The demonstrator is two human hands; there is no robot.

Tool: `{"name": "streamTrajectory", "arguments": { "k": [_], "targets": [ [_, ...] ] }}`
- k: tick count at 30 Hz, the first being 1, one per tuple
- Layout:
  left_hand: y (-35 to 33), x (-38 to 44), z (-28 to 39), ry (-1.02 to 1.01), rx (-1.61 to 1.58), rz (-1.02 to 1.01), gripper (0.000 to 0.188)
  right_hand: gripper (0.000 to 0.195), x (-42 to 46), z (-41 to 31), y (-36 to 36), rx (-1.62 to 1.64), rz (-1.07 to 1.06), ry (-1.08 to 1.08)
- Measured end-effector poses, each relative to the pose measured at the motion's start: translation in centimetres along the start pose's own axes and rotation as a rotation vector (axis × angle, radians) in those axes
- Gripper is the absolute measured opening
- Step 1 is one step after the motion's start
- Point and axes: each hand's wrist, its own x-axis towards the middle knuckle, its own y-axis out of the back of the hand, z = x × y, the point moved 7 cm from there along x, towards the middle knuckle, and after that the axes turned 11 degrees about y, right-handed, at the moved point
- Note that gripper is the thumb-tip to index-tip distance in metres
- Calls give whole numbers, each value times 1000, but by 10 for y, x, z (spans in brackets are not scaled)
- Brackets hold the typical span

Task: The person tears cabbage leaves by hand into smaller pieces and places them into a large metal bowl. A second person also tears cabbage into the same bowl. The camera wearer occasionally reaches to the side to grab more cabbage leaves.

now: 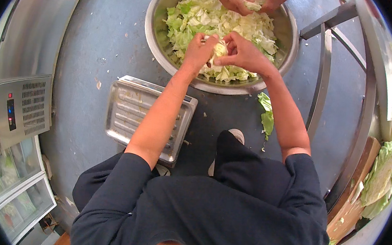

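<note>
A large round metal basin (199,84) stands on the floor, heaped with cut cabbage pieces (205,16). Above the near part of the heap, my left hand (202,49) grips one side of a pale yellow cabbage chunk (220,49). My right hand (245,55) holds the same chunk from the other side, thumb below it and fingers curled over it. Some of my fingertips are hidden behind the chunk. At the basin's far side, another person's two hands (250,1) hold pale cabbage over the heap.
A platform scale with a ribbed metal pan (130,109) sits left of my feet. Loose cabbage leaves (267,114) lie on the floor right of it. A metal table frame (322,77) and a wooden board (350,202) with cabbage stand right; a steel fridge (32,38) stands left.
</note>
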Motion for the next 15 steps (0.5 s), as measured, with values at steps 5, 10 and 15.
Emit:
{"name": "streamTrajectory", "arguments": {
  "k": [5, 10, 15],
  "targets": [
    [8, 7, -2, -157, 66, 155, 36, 53, -8, 9, -20, 255, 31, -208],
    [-7, -21, 31, -478, 402, 291, 47, 38, -11, -3, -12, -29, 187, 24],
    [3, -1, 15, -183, 185, 119, 32, 31, -9, -23, -12, 95, 196, 143]
  ]
}}
